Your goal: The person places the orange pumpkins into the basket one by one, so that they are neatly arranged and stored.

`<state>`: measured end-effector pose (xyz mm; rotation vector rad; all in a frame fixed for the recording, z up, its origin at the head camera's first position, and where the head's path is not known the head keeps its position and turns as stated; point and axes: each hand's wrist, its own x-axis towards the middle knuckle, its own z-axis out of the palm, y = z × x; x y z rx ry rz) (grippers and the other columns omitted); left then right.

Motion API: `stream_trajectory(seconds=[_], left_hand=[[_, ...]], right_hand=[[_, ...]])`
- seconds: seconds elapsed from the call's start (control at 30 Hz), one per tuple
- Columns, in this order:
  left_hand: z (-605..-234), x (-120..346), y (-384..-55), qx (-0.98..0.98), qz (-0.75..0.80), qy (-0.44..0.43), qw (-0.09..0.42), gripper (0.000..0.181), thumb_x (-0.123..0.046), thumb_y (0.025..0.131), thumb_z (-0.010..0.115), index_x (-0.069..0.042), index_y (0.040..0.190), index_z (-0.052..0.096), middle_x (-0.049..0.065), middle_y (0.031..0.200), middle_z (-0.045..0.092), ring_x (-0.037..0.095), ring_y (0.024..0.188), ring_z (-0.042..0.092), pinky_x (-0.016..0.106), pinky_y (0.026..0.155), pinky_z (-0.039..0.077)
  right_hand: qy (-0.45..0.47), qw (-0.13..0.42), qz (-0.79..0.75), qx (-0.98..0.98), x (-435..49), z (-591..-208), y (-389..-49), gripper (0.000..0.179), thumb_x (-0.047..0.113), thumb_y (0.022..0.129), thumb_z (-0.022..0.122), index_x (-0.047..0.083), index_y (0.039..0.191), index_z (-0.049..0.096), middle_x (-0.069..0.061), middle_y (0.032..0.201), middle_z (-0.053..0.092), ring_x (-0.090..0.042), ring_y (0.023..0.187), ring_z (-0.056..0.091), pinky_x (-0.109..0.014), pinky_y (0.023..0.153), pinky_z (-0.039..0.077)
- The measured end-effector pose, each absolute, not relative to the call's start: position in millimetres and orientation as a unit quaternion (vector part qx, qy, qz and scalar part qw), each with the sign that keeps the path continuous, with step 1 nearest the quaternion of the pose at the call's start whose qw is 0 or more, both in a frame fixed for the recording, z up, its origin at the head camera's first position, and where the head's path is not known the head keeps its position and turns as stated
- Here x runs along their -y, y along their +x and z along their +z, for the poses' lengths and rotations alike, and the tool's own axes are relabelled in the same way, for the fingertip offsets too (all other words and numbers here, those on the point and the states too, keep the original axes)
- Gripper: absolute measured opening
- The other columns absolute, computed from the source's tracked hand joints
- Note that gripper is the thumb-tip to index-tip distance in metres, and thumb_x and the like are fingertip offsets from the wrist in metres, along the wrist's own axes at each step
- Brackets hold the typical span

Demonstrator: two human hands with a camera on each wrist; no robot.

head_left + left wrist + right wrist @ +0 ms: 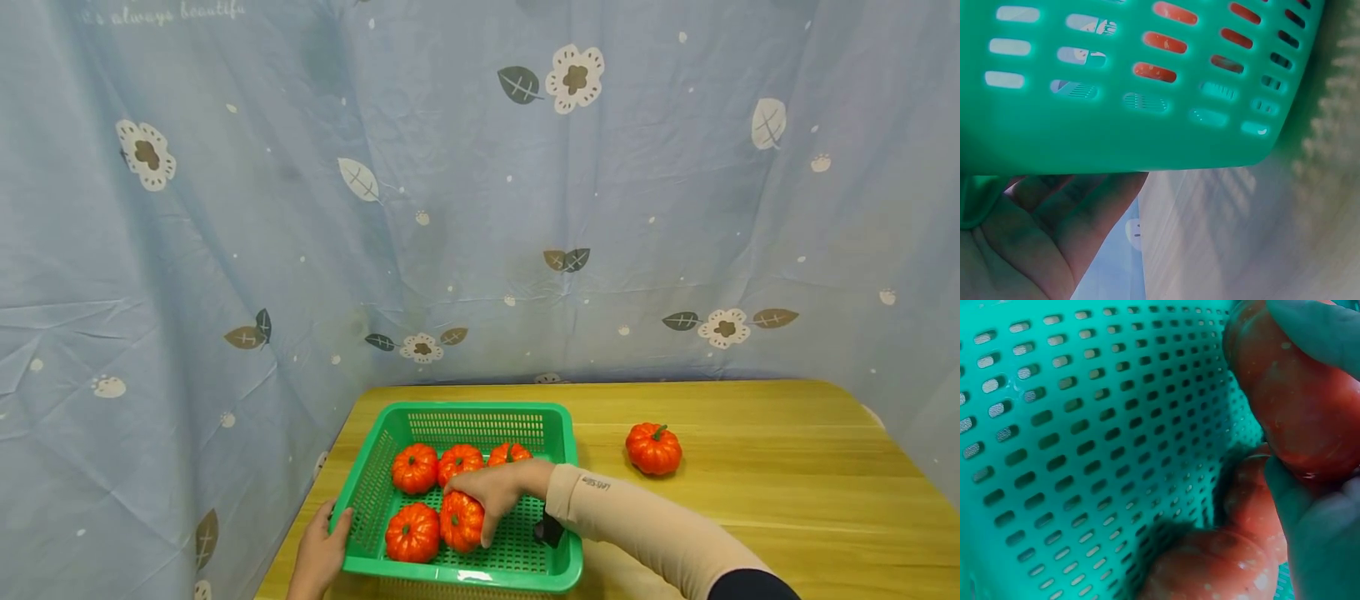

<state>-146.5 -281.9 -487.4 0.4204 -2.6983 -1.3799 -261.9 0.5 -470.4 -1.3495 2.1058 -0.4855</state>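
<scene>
A green plastic basket (472,575) with slotted walls stands at the table's left side. Inside it lie several small orange-red ribbed pumpkins (412,533). My right hand (491,492) reaches in and grips one pumpkin (1297,400) at the front middle, thumb on one side and fingers on the other. Two more pumpkins (1216,569) show just past it in the right wrist view. At the basket's left rim, my left hand (322,546) holds on with thumb and fingers. In the left wrist view, that hand's palm (1029,250) is beside the basket wall (1110,144).
On the wooden table (787,475), right of the basket, sits a single pumpkin (654,448) with a green stem. A blue curtain (465,208) printed with flowers and leaves hangs behind the table and along its left side. A small black object (549,532) shows under the right wrist.
</scene>
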Motion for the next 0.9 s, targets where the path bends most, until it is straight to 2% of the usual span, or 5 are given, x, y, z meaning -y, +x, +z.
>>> stream_trajectory(seconds=[0.6,0.9], left_hand=[[-488.3,283.4,-147.0,0.886,-0.440,0.141,0.032,0.049,-0.025,0.102,0.043,0.009,0.136,0.037,0.027,0.117,0.056,0.021,0.086,0.060,0.032,0.068,0.049],[-488.1,284.7,-149.0,0.887,-0.438,0.144,0.022,0.052,-0.029,0.102,0.043,0.009,0.138,0.035,0.028,0.121,0.052,0.025,0.092,0.060,0.037,0.072,0.051]], right_hand=[[-0.527,0.288,-0.152,-0.785,5.2,-476.5,-255.7,0.091,0.026,0.072,0.084,0.011,0.144,0.032,0.003,0.145,0.038,-0.009,0.133,0.037,-0.024,0.106,0.034],[-0.514,0.311,-0.148,-0.786,4.4,-477.8,-254.8,0.092,0.028,0.072,0.084,0.013,0.145,0.031,0.005,0.146,0.036,-0.010,0.135,0.035,-0.025,0.106,0.035]])
